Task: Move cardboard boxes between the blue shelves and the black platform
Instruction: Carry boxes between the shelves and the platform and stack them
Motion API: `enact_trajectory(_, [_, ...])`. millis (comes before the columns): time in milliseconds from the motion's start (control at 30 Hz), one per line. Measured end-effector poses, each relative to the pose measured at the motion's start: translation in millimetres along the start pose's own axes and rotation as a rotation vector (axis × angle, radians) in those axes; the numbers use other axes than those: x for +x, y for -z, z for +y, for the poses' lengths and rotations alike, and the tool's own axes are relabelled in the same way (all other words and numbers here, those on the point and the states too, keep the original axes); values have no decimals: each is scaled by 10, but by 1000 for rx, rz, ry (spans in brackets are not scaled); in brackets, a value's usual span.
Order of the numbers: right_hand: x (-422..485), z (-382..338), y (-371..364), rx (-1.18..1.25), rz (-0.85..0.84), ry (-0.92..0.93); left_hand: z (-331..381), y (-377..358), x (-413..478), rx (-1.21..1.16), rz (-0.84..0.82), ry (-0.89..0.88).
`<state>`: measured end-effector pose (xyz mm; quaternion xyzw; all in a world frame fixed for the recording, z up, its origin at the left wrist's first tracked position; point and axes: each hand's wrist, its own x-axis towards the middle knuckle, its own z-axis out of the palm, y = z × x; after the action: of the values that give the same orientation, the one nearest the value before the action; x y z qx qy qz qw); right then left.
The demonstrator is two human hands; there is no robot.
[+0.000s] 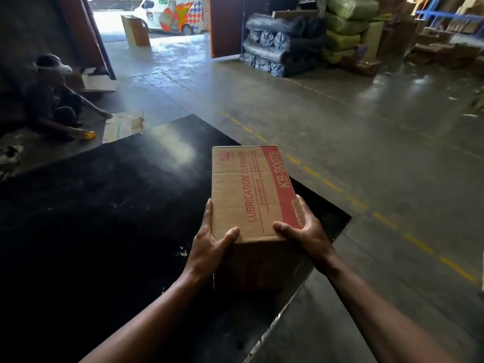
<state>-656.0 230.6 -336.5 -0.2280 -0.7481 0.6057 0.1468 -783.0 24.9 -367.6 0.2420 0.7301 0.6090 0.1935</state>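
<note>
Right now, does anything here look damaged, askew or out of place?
The cardboard box, gripped by the left hand and right hand, looks sound: flaps closed, no dents visible. The oddity is a flattened, worn carton lying on the floor by the black platform, beside a crouching person.

— How many cardboard boxes are counted?
— Two are made out plainly: one printed box and one plain box at the doorway.
— What else is counted?
— One black platform, one van and one crouching person.

Dim interior, doorway glare, wide-angle warp
</note>
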Motion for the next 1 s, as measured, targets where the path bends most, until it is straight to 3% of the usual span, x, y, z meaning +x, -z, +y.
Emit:
enact_trajectory(200, [278, -64, -131, -45, -16, 3, 2, 232, 340, -21, -36, -16])
enact_trajectory(633, [612, -121, -480, -21, -259, 55, -69, 589, 43, -76, 52, 5])
enact_trajectory(900, [715, 14, 86, 9, -346, 53, 267, 87, 152, 60, 96, -28])
enact_trajectory(1000, [739, 128, 497, 17, -296, 10, 435, -231, 262, 112, 42, -50])
